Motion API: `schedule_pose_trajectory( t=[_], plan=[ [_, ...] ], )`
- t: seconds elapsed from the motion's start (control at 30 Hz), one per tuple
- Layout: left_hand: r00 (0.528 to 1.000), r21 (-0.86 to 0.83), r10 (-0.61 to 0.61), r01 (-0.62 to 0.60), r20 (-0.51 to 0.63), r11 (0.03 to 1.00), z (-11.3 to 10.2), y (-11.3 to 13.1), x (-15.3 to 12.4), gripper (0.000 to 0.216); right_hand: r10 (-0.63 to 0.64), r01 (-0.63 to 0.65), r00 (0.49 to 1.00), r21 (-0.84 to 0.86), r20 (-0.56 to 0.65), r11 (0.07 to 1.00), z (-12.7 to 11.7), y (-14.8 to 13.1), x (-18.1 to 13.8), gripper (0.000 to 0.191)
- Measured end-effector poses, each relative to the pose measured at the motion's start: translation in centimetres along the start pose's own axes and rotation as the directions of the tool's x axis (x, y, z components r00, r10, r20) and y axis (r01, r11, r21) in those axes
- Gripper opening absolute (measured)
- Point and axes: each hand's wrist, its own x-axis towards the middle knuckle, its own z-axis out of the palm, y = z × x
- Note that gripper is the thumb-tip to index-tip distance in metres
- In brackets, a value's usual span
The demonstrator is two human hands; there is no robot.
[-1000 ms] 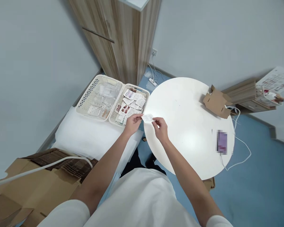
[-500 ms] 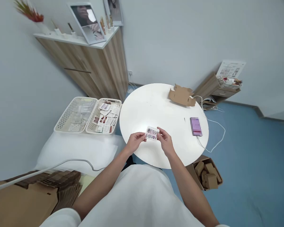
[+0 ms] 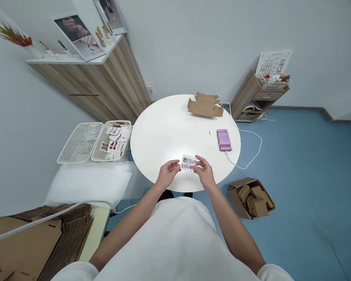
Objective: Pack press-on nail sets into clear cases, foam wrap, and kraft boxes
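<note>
A small white card of press-on nails [image 3: 188, 162], with two rows of purplish, glittery nails, is held up over the near part of the round white table [image 3: 158, 128]. My right hand [image 3: 204, 172] pinches its right edge between thumb and fingers. At the card's left edge is my left hand [image 3: 167, 174], its thumb and forefinger apart; the fingertips are very close to the lower left corner, and whether they touch it is hard to see.
An unfolded brown box [image 3: 206, 105] and a plugged-in phone [image 3: 224, 140] with blurred screen lie on the table. Left are a basket of nail cards [image 3: 114, 142] and a basket of clear plastic pieces [image 3: 80, 143]. A carton of small boxes [image 3: 251, 198] stands on the floor, right.
My left thumb has come off the card's left side, while my right hand keeps hold. The view has shifted, so the table and baskets appear farther left.
</note>
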Motion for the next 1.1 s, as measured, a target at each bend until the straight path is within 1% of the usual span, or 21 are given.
schedule_pose_trajectory(
  t=[0.1, 0.17, 0.27, 0.37, 0.47, 0.57, 0.77, 0.93, 1.0, 1.1],
  plan=[
    [0.999, 0.028, 0.023, -0.022, -0.026, 0.999, 0.3, -0.3, -0.1, 0.034, 0.014, -0.013, 1.0, -0.004, 0.025, 1.0, -0.5, 0.8, -0.3, 0.049],
    [0.999, 0.053, 0.028, -0.027, -0.017, 0.998, 0.4, -0.5, -0.1, 0.038, 0.02, -0.019, 0.999, -0.014, 0.047, 1.0, -0.7, 1.2, -0.4, 0.05],
    [0.997, 0.103, 0.049, -0.055, 0.062, 0.993, 0.4, -1.0, 0.0, 0.051, 0.024, -0.022, 0.999, -0.039, 0.042, 0.999, -1.0, 1.6, -0.4, 0.053],
    [0.98, 0.181, 0.108, -0.139, 0.169, 0.974, 0.1, -1.4, 0.2, 0.063, 0.032, -0.032, 0.999, -0.058, 0.005, 0.998, -1.0, 1.5, -0.3, 0.056],
    [0.954, 0.25, 0.17, -0.233, 0.248, 0.94, -0.5, -1.5, 0.6, 0.066, 0.053, -0.055, 0.998, -0.07, -0.032, 0.996, -0.6, 1.3, 0.0, 0.048],
    [0.942, 0.291, 0.21, -0.285, 0.263, 0.913, -1.2, -1.4, 1.1, 0.065, 0.066, -0.068, 0.997, -0.063, -0.041, 0.996, 0.2, 1.2, 0.4, 0.041],
    [0.945, 0.322, 0.211, -0.287, 0.252, 0.902, -3.4, -0.7, 1.9, 0.062, 0.066, -0.067, 0.998, -0.056, -0.013, 0.996, 2.5, 0.7, 1.0, 0.04],
    [0.936, 0.305, 0.226, -0.305, 0.269, 0.902, -5.0, 0.3, 3.1, 0.059, 0.093, -0.09, 0.995, -0.067, 0.035, 0.994, 3.8, 0.3, 0.9, 0.048],
    [0.935, 0.279, 0.223, -0.299, 0.274, 0.912, -5.1, 0.5, 3.6, 0.059, 0.105, -0.104, 0.994, -0.063, 0.013, 0.993, 4.0, 0.3, 0.8, 0.047],
    [0.937, 0.232, 0.185, -0.259, 0.297, 0.938, -4.8, 0.5, 3.9, 0.066, 0.088, -0.092, 0.993, -0.041, -0.081, 0.995, 4.1, 0.5, 0.5, 0.042]
  ],
)
